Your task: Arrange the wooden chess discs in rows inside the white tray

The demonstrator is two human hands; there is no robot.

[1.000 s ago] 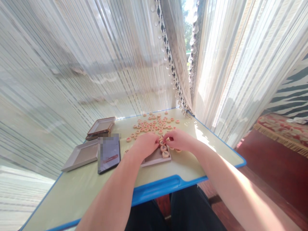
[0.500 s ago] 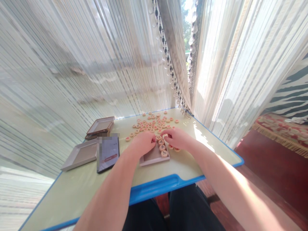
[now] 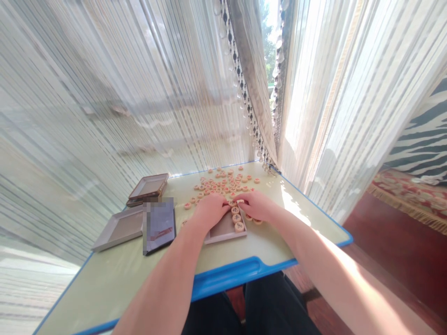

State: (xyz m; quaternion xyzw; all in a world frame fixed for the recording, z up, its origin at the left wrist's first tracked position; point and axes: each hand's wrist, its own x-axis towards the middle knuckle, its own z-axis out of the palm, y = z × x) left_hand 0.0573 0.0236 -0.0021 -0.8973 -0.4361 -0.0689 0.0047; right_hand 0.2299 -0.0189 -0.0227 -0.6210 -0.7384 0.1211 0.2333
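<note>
A shallow open box [image 3: 223, 231] lies on the table before me. Along its right wall runs a column of round Chinese chess pieces with dark characters, the nearest piece [image 3: 239, 226] at the front corner. My left hand [image 3: 212, 210] reaches over the box's left and far part, its bent fingertips beside the far end of the column; what they grip, if anything, is hidden. From the right, my right hand [image 3: 257, 204] has thumb and forefinger closed around a Chinese chess piece, mostly covered, at the column's far end. Two loose pieces [image 3: 257, 221] lie beside the box, below this hand.
Beyond my hands many chess pieces [image 3: 224, 182] are scattered. On the left are a tablet [image 3: 161, 228], an empty-looking grey tray [image 3: 120, 229] and stacked trays [image 3: 149, 185]. The table [image 3: 307, 232] has a blue rim. Fringe curtains [image 3: 167, 93] hang behind it.
My right hand has moved slightly left to the column's far end, and my left fingertips have come closer to it. The whole view has shifted a little downward.
</note>
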